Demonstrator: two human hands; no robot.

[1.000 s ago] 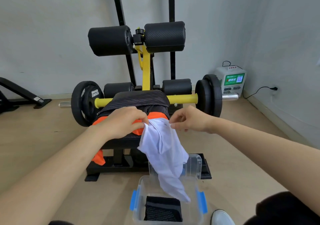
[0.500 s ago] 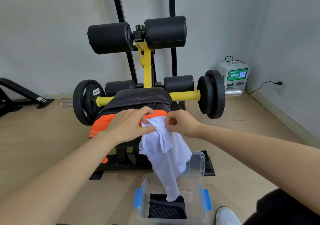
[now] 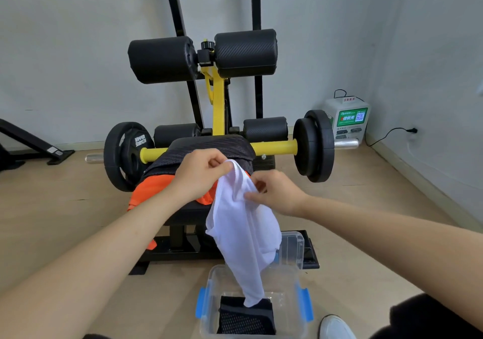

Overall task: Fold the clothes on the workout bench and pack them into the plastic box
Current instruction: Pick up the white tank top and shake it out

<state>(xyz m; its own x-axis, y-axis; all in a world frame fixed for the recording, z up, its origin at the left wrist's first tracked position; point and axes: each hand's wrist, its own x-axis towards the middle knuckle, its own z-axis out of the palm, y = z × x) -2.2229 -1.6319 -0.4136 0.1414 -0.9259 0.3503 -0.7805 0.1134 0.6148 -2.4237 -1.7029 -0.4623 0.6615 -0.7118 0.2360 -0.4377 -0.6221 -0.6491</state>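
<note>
Left hand [image 3: 201, 174] lifted white garment [image 3: 243, 229] higher; right hand [image 3: 277, 192] regripped lower, seemingly; tail now inside plastic box [image 3: 300, 302]

weight plate [image 3: 125, 153]: white "HAMMER STRENGTH" lettering, pretty readable | white charger box [image 3: 347, 127]: green label, Chinese text + QR code, too small to read tbh

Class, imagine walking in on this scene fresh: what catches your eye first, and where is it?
A white garment hangs mid-frame, pinched by the left hand and right hand, its tip dangling into the plastic box below. Behind it, an orange garment lies on the workout bench.
</note>
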